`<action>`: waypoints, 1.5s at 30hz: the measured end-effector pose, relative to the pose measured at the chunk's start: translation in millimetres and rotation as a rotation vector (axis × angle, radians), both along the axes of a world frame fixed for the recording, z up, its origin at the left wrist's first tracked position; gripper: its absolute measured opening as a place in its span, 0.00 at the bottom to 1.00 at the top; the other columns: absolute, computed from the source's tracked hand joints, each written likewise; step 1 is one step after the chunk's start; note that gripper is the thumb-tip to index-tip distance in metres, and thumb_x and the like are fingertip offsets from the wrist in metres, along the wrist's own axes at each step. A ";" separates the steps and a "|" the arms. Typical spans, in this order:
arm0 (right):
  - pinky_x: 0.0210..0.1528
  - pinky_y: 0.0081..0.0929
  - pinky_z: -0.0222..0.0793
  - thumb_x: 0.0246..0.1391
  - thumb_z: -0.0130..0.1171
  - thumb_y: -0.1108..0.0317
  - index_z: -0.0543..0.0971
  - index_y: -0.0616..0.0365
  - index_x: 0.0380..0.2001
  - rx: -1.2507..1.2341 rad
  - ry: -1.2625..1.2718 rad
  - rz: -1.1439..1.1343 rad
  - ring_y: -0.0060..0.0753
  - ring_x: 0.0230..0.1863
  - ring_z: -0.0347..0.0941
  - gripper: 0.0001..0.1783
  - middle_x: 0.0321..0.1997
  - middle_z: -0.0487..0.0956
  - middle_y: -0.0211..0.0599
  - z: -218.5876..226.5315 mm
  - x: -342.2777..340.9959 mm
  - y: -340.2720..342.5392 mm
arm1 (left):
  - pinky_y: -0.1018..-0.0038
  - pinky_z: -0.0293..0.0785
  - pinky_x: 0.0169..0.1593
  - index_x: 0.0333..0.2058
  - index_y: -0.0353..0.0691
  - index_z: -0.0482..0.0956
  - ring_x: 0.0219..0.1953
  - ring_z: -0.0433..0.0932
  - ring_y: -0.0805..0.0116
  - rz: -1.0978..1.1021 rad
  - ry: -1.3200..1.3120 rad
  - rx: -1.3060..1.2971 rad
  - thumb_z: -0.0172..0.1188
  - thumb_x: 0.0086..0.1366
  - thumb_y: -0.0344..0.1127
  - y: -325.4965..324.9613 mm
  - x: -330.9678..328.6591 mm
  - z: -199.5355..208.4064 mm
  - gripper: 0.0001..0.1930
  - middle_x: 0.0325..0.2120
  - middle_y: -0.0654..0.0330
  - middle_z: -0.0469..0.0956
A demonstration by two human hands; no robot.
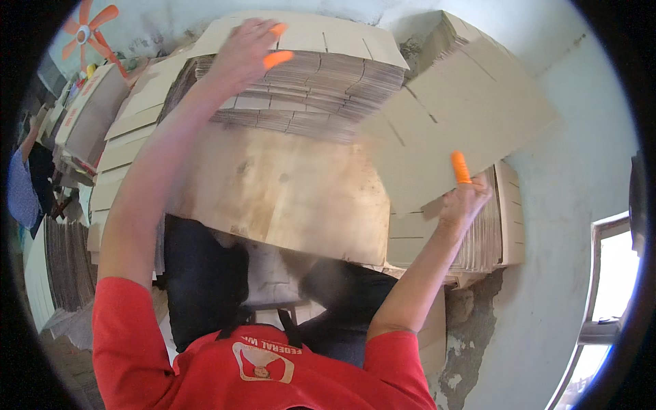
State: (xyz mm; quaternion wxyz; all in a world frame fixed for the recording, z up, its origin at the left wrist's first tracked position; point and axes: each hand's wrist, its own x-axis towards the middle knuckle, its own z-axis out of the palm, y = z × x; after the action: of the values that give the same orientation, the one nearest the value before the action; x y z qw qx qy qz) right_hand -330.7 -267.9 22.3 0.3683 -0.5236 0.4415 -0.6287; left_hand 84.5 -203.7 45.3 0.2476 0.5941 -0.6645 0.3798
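Note:
My right hand grips the near edge of a slotted cardboard sheet. Its thumb wears an orange finger cover and lies on top of the sheet; the other fingers are mostly hidden. The sheet is tilted and slightly blurred, raised at the right over another cardboard stack. Two orange covers also show on my left hand, whose fingers are apart. That hand is over the front of a tall stack of cardboard sheets; whether it touches the top sheet I cannot tell. Before me is a bare wooden board.
More cardboard stacks stand at the right and along the left. An orange fan is at the far left, near a white box. Another person is at the left rim. A window is in the right wall.

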 end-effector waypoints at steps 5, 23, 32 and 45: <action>0.08 0.11 0.48 0.57 0.50 0.79 0.81 0.62 0.34 0.081 -0.120 0.160 0.09 0.11 0.59 0.09 0.21 0.76 0.26 -11.4 21.8 3.9 | 0.56 0.66 0.58 0.51 0.38 0.74 0.58 0.68 0.54 0.185 0.001 0.374 0.62 0.61 0.41 -81.1 -48.7 -0.8 0.21 0.50 0.56 0.76; 0.07 0.18 0.46 0.55 0.48 0.85 0.77 0.63 0.24 0.108 -0.335 0.201 0.12 0.09 0.57 0.11 0.19 0.73 0.29 -15.3 23.9 21.1 | 0.73 0.80 0.41 0.46 0.29 0.74 0.41 0.76 0.63 -0.092 -0.381 0.187 0.57 0.51 0.27 -81.7 -85.6 -18.4 0.21 0.52 0.53 0.71; 0.07 0.15 0.55 0.54 0.48 0.87 0.79 0.64 0.28 -0.007 -0.107 0.124 0.13 0.10 0.61 0.11 0.22 0.75 0.31 -28.9 29.2 18.1 | 0.81 0.70 0.22 0.23 0.32 0.76 0.32 0.70 0.71 -0.266 -0.527 0.084 0.60 0.44 0.27 -46.3 -110.4 -46.5 0.06 0.32 0.59 0.68; 0.07 0.17 0.54 0.53 0.44 0.88 0.80 0.66 0.33 -0.119 0.129 0.010 0.14 0.09 0.60 0.15 0.29 0.79 0.39 -72.2 42.3 5.8 | 0.75 0.75 0.28 0.31 0.29 0.81 0.33 0.74 0.63 -0.490 -0.354 0.208 0.61 0.47 0.33 39.9 -181.0 -68.5 0.13 0.43 0.40 0.77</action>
State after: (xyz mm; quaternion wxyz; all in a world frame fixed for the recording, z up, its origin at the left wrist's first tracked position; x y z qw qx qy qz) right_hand -288.4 -262.1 -49.9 0.3104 -0.5862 0.4237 -0.6169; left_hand -96.4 -163.9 -23.2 0.1502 0.3634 -0.8557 0.3365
